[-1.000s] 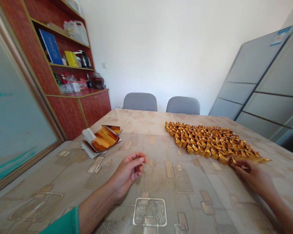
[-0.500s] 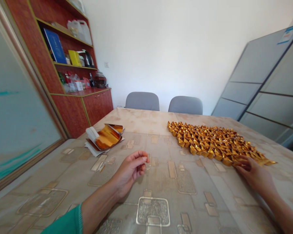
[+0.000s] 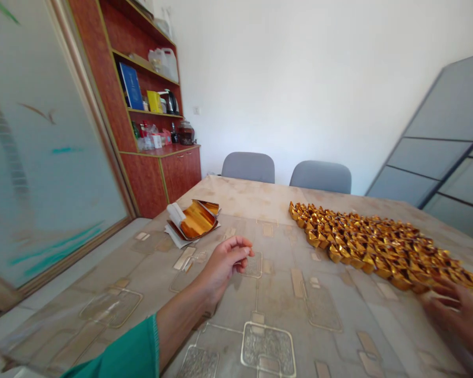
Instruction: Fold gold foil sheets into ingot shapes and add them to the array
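1. Gold foil ingots [image 3: 374, 249] lie in a dense patch of rough rows on the right side of the table, running from its middle toward the right edge of the frame.
2. Each ingot is a small folded boat shape with raised ends, and the shiny foil catches the light. A great many are finished, packed side by side and touching.
3. Gold foil sheets [image 3: 197, 221], a flat unfolded stack, sit at the table's far left, on loose white paper [image 3: 177, 236]. A white roll of paper [image 3: 175, 213] rests on them. These sheets are what remains unfolded, though how many cannot be told.
4. Right hand [image 3: 455, 310] is at the lower right of the frame, partly cut off, with its fingers [image 3: 437, 289] spread at the near corner of the rows. Whether it grasps an ingot cannot be told.
5. Left hand [image 3: 224, 260] hangs loosely curled above the middle of the table, apart from the ingots and the sheets. Nothing shows in its grip. A green sleeve [image 3: 118, 352] covers the forearm.
6. Patterned table cover [image 3: 276, 310] spreads beneath everything. Two grey chairs [image 3: 248, 167] stand beyond the table, and a red wooden cabinet [image 3: 150, 178] with crowded shelves stands at the upper left.
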The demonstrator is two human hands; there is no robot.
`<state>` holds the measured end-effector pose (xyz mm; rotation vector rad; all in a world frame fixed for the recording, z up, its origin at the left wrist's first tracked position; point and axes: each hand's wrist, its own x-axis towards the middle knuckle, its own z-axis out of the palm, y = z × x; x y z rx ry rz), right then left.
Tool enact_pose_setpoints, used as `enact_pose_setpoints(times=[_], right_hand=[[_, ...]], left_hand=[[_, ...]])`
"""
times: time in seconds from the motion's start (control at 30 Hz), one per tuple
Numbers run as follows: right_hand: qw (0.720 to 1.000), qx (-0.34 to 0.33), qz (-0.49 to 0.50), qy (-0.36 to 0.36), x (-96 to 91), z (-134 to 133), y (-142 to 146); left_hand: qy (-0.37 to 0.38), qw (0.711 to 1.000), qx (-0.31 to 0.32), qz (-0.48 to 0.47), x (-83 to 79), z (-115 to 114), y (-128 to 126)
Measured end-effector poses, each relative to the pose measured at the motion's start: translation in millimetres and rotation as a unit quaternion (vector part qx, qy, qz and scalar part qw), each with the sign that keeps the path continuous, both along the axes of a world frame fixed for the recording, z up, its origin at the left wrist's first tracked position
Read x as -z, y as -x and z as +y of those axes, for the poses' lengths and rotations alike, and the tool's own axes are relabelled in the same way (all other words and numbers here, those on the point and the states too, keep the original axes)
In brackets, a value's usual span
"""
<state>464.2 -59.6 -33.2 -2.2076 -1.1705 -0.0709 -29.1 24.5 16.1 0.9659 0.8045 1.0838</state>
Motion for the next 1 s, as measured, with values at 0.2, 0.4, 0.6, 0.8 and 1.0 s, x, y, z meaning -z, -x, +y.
enact_pose_setpoints(times=[0.2,0.4,0.6,0.8,1.0], right_hand=[[0.993,0.047,0.107,0.014,-12.1,-12.5,29.6],[0.998,0.02,0.056,0.005,-14.4,-0.5,31.8],[1.0,0.015,0.012,0.002,-11.9,4.7,28.1],[1.0,-0.001,-0.017,0.012,-5.3,11.5,23.6],[0.999,0.032,0.0,0.009,-15.0,3.2,35.4]], left_hand=[[-0.008,1.0,0.008,0.012,-3.1,-1.6,0.6],[0.0,1.0,0.009,0.015,-3.3,-2.2,0.7],[0.006,1.0,0.011,0.015,-2.5,-2.9,-0.8],[0.006,1.0,0.016,0.02,-2.4,-1.9,-1.1],[-0.004,1.0,0.009,0.02,-8.2,-3.5,0.0]])
